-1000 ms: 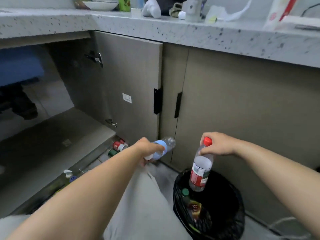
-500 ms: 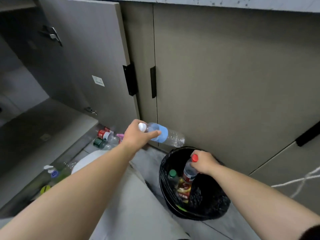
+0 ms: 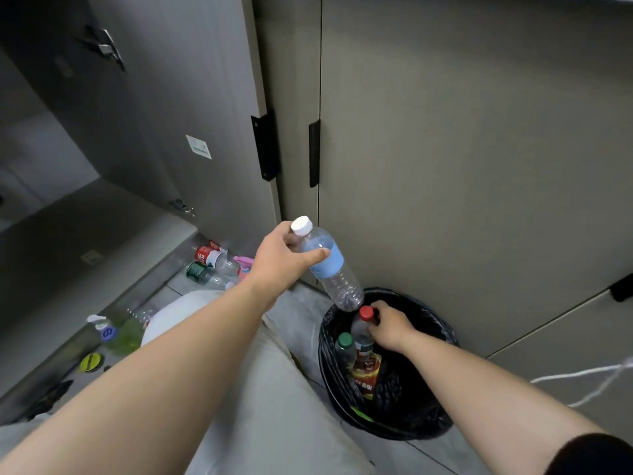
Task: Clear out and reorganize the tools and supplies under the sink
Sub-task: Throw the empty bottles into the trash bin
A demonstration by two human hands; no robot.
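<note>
The bin [image 3: 421, 419] stands before the door [image 3: 462, 149]; bottles [image 3: 208, 258] lie leftward, apparently on the floor [image 3: 296, 317].

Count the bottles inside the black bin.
2: the red-capped bottle gripped by the right hand, and the green-capped bottle beside it. More may be hidden deeper in the bin.

This was a kitchen: grey cupboard doors [image 3: 445, 149] with black handles [image 3: 314, 152], an open cupboard [image 3: 85, 241], a bag-lined bin [image 3: 442, 335] on floor tiles [image 3: 298, 320].
</note>
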